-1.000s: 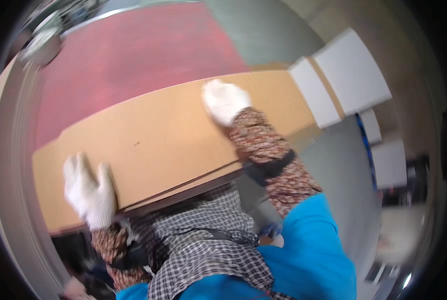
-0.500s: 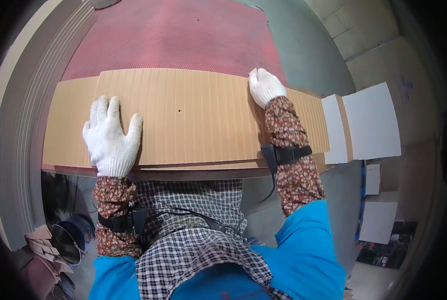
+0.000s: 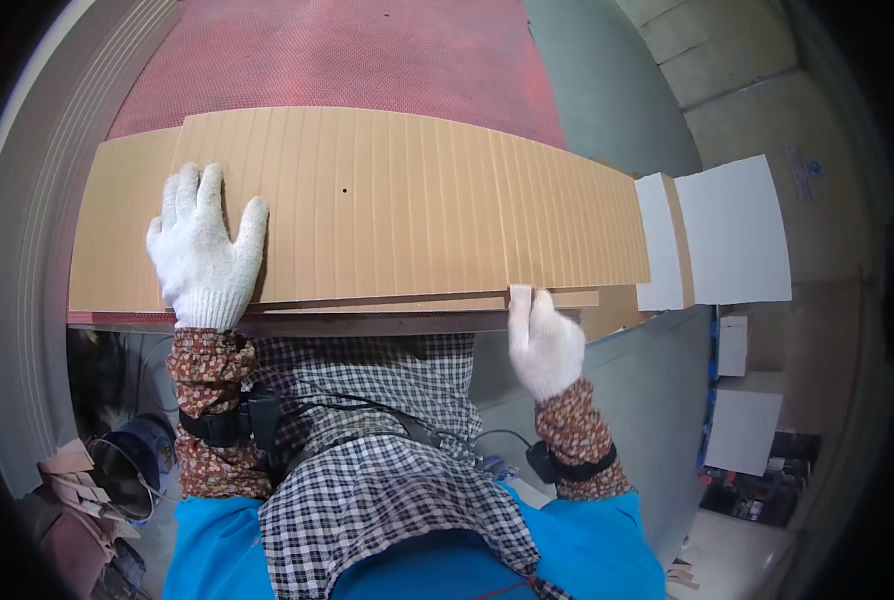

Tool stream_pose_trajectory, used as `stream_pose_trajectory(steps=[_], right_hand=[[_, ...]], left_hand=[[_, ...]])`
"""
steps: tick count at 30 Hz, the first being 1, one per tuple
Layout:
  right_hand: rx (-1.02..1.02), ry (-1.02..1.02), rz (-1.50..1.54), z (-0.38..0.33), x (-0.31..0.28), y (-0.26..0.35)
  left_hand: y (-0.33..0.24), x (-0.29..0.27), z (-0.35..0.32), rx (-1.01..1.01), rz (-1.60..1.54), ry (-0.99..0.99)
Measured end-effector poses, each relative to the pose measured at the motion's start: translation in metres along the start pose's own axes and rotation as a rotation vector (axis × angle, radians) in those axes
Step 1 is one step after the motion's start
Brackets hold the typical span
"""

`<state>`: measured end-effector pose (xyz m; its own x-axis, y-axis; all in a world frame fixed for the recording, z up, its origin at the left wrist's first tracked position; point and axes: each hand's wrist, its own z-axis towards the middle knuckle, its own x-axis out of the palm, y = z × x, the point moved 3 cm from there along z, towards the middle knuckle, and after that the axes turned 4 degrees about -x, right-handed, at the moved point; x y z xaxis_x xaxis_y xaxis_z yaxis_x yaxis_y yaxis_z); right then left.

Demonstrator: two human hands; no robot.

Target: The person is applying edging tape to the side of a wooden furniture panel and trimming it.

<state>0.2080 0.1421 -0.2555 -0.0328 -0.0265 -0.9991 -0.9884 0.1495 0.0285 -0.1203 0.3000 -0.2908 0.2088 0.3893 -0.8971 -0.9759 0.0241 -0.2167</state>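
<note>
A long tan cardboard sheet (image 3: 397,210) with parallel crease lines and a small dark hole lies across the work surface, on top of other cardboard. My left hand (image 3: 205,250), in a white knit glove, is pressed flat on its left part with fingers stretched and thumb apart. My right hand (image 3: 549,350), also gloved, is closed at the sheet's near edge, right of the middle. A small pale piece seems to show at its fingertips, but I cannot make out what it is. Under the near edge a lower cardboard layer (image 3: 612,310) sticks out.
White-faced board pieces (image 3: 732,235) extend past the right end of the sheet. Red textured matting (image 3: 337,60) lies beyond it. Stacked long panels (image 3: 27,250) line the left side. A dark bucket (image 3: 127,470) stands at lower left beside cardboard scraps (image 3: 77,480).
My right hand has come from the sheet's far edge to its near edge, staying closed. My left hand remains flat on the sheet. The whole view has shifted slightly.
</note>
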Motion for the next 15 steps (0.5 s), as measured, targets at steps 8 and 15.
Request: stream_pose_trajectory(steps=[8,15], right_hand=[[-0.078,-0.107,0.099,-0.007,-0.002,0.014],[-0.018,-0.044,0.053,0.005,0.011,0.015]], left_hand=[[-0.006,-0.006,0.003,0.002,-0.022,0.039],[-0.002,0.002,0.006,0.005,-0.008,0.034]])
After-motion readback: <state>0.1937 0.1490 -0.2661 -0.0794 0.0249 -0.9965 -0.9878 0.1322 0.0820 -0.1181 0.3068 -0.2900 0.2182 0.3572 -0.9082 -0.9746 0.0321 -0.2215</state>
